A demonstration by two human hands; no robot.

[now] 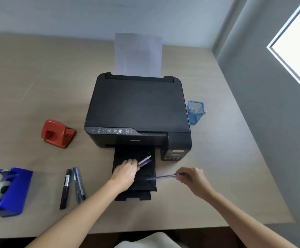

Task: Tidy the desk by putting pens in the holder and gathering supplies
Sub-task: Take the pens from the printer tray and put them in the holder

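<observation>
Left hand (127,170) clamps two pens (144,161); right hand (190,177) pinches a blurred, seemingly blue pen (165,176); the far-off mesh holder (195,111) beside the printer (136,108) risks a dropped pen.

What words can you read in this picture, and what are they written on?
"EPSON": on the printer front, above the tray.
Panel icons: symbols only, too small to read.
Sticker on the ink tank: too blurred.
Marker label: too blurred.
Nothing else readable.

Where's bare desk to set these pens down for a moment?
Bare desk lies right of the printer, in front of the blue mesh holder. Also open behind the red hole punch. Crowded front-left: tape dispenser and loose pens.
</observation>
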